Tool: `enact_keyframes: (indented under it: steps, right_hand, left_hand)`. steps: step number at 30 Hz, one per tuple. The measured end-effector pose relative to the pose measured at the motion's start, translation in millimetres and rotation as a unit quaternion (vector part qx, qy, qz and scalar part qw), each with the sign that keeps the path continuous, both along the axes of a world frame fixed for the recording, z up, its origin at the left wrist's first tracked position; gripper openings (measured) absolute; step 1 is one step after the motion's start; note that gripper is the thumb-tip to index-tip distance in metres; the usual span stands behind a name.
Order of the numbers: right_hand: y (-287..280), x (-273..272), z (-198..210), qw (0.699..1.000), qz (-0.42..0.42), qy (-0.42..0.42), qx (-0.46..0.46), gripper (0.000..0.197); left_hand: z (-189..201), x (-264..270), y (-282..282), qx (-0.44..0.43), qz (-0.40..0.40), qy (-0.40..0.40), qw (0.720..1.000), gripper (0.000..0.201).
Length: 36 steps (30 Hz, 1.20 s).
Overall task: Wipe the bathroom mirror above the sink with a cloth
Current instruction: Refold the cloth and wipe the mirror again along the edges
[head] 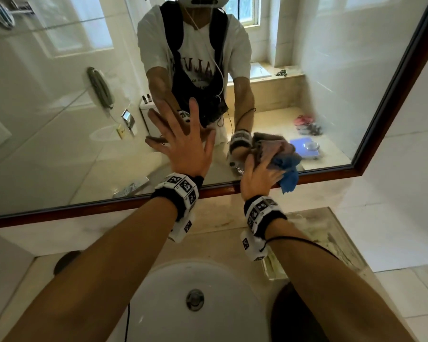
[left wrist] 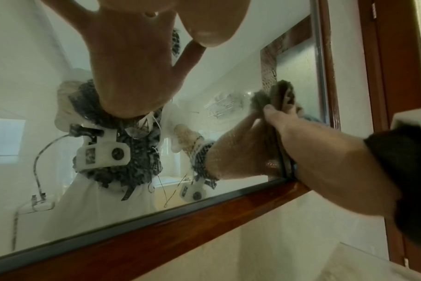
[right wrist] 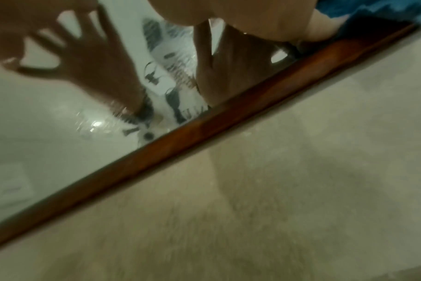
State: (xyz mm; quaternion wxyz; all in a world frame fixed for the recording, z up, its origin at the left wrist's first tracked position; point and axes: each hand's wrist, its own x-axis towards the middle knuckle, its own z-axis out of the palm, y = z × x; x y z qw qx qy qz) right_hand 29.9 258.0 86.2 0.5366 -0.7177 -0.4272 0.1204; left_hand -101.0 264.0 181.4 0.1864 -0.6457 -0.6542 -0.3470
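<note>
Above the sink (head: 158,304), low on the mirror (head: 59,119) beside its wooden frame (head: 109,206), the right hand (head: 260,178) presses a crumpled grey-and-blue cloth (head: 286,166), fingers curled into it. Left hand (head: 183,149) lies flat on the glass, fingers spread.

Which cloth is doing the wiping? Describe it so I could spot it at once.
Start at the wood-framed mirror above the white sink and follow its bottom rail toward the right corner. There the right hand presses a bunched cloth against the glass. It is the only fabric there: bright blue below, brownish grey above.
</note>
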Motion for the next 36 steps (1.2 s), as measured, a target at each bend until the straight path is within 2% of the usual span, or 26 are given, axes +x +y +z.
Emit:
enact_keyframes:
  steps: [4, 7, 10, 13, 17, 21, 23, 25, 28, 31, 33, 36]
  right_hand:
    - [-9, -48, -21, 0.992, 0.066, -0.110, 0.002, 0.074]
    - [-10, -79, -22, 0.985, 0.098, -0.139, -0.014, 0.075]
    - [-12, -91, -23, 0.982, 0.124, -0.135, -0.035, 0.075]
    - [-10, -86, -19, 0.984, 0.140, -0.098, -0.050, 0.080]
    - [-6, -50, 17, 0.991, 0.089, 0.030, -0.096, 0.086]
    - [-5, 21, 45, 0.986, -0.021, 0.157, -0.042, 0.072]
    - [-4, 58, 55, 0.990, -0.039, 0.121, -0.067, 0.055]
    - [-3, 91, 66, 0.991, -0.077, 0.061, -0.090, 0.052]
    - [2, 131, 73, 0.985, -0.102, 0.049, -0.129, 0.052]
    - [-4, 144, 73, 0.985, -0.087, 0.063, -0.138, 0.051]
    - [-9, 132, 67, 0.991, -0.060, 0.084, -0.089, 0.052]
    - [-8, 97, 53, 0.981, -0.060, 0.182, -0.039, 0.061]
  left_hand:
    - [-2, -1, 1, -0.005, 0.002, 0.002, 1.000, 0.077]
    - [-3, 1, 2, -0.007, 0.013, 0.003, 1.000, 0.078]
    - [-4, 1, 3, -0.014, 0.021, 0.005, 1.000, 0.077]
    - [-4, 4, 3, -0.032, 0.004, -0.036, 0.999, 0.078]
    - [-2, 18, -3, -0.050, -0.014, -0.082, 0.995, 0.083]
    - [12, 45, -16, -0.033, -0.051, -0.057, 0.997, 0.078]
    - [27, 67, -19, -0.012, -0.083, -0.042, 0.996, 0.075]
    - [45, 89, -17, 0.023, -0.099, -0.025, 0.994, 0.073]
    - [59, 108, -8, 0.042, -0.094, 0.026, 0.994, 0.072]
    - [54, 112, -3, 0.056, -0.068, 0.068, 0.994, 0.068]
    - [48, 111, -2, 0.066, -0.062, 0.091, 0.992, 0.066]
    - [42, 110, 0, 0.064, -0.068, 0.099, 0.991, 0.064]
